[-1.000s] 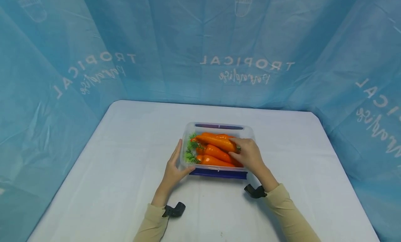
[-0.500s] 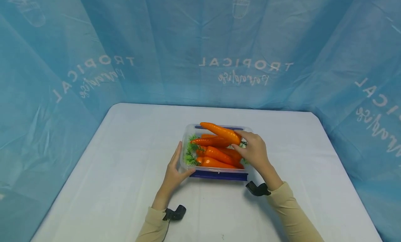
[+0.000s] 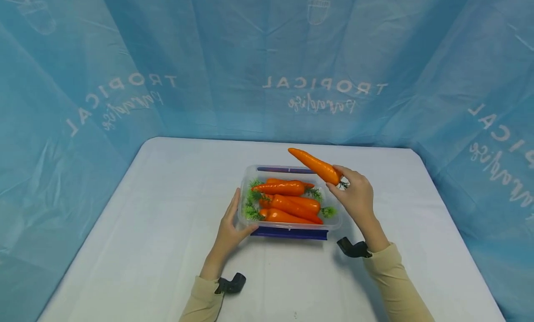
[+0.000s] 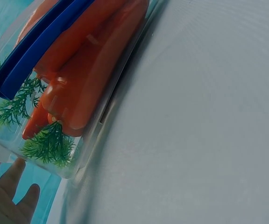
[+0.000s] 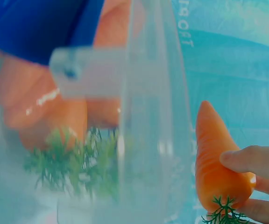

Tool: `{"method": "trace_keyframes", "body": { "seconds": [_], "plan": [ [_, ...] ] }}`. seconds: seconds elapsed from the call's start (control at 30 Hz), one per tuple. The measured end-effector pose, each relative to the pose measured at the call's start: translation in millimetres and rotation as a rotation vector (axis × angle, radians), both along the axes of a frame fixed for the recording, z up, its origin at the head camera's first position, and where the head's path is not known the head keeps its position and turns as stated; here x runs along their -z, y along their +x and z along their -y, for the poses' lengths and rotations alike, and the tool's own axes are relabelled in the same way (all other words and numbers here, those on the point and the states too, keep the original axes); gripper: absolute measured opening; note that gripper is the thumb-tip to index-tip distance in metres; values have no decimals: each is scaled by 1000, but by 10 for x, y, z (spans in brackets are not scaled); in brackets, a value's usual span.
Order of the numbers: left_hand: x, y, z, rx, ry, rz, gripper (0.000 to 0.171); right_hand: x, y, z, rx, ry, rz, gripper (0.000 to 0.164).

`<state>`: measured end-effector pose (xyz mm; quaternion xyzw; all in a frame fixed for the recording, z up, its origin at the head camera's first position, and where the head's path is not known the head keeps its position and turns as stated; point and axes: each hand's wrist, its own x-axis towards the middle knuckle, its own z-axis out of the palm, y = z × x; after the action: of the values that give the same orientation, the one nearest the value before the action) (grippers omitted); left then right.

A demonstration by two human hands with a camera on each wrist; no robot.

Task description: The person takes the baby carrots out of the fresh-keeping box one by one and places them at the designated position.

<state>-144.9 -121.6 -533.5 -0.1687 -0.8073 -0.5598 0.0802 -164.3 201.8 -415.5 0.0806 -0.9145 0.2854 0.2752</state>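
Observation:
In the head view, my right hand (image 3: 357, 195) holds an orange carrot (image 3: 314, 165) by its thick end, above the right back part of a clear plastic container (image 3: 337, 217). The carrot's tip points up and to the left. Thumb and fingers pinch it in the right wrist view, where its small green top (image 5: 225, 212) shows. Several carrots (image 3: 288, 188) with leafy green tops lie inside the container. My left hand (image 3: 226, 232) rests against the container's front left corner, its fingers straight along the side and its thumb at the front edge.
A blue latch flap (image 3: 289, 232) hangs along the container's front, and another flap (image 3: 288, 170) is at the back. White cloth covers the table (image 3: 183, 183). Blue printed curtains (image 3: 233, 99) surround its back and sides.
My right hand has lifted the carrot out of the container and moved it up and to the right. The left hand stays at the container's corner.

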Motion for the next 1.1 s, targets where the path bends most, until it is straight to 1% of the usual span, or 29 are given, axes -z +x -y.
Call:
{"method": "trace_keyframes", "body": {
  "seconds": [0.23,0.37,0.57,0.8,0.97,1.1],
  "plan": [
    [-397,121,-17,11,-35,20,98,25,5,-139,84,-69,-14,43],
    [-388,119,-16,7,-33,21,98,60,22,-215,136,-89,-22,43],
    [-382,134,-32,7,-24,32,97,155,45,-314,207,-114,-25,44],
    [-384,146,-46,6,-15,51,98,284,73,-383,273,-159,-5,43],
    [-404,155,-62,11,-10,65,97,376,93,-434,290,-153,12,43],
    [-395,147,-58,11,-11,66,99,452,99,-463,304,-152,41,43]
  ]
}}
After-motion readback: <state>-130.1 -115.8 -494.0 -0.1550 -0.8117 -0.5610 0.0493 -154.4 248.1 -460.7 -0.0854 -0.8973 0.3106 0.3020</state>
